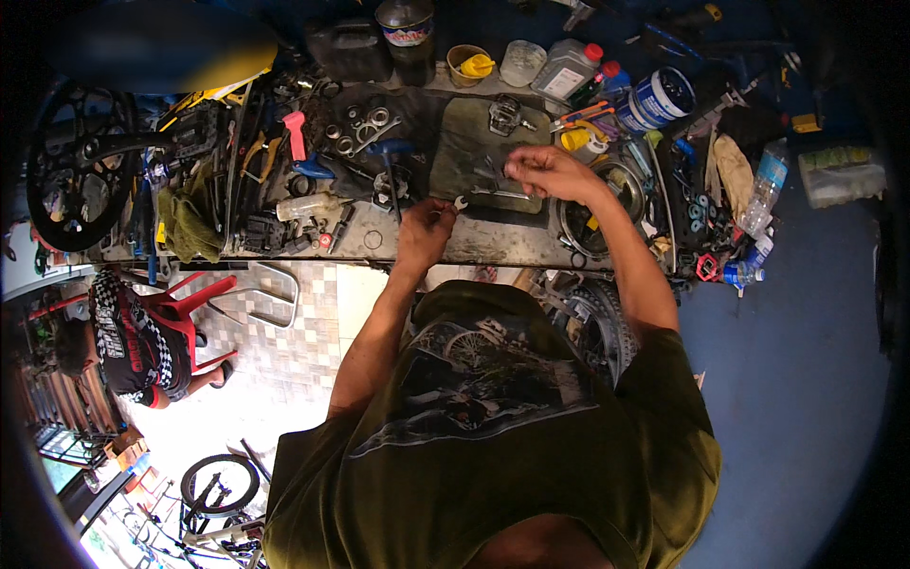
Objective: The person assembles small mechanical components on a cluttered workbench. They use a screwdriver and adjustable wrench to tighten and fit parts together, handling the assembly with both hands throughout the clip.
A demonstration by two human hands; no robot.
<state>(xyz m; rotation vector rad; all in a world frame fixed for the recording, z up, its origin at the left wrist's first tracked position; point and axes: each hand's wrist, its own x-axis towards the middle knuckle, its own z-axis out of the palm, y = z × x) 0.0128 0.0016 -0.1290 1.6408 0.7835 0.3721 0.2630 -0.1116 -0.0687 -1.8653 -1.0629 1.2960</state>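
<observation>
My left hand (426, 233) is closed around a small wrench at the bench's front edge; the open jaw of the wrench (461, 202) sticks out past the fingertips. Over the dark mat (455, 156) hangs my right hand (552, 174), its fingers curled together in a pinch. Whatever may be between those fingertips is too small to name. Below the right hand another wrench (502, 193) lies flat on the mat. A bike pedal (505, 116) rests at the mat's far side. Just beyond my left hand stands a blue T-handle tool (388, 149).
Tools and parts crowd the bench's left side, with a pink-handled tool (295, 136) and a green rag (190, 213). A wheel-like ring (567, 223), a blue-white tub (659, 100) and bottles (763, 190) stand right. Behind at left, a person (142, 337) sits on a red chair (204, 302).
</observation>
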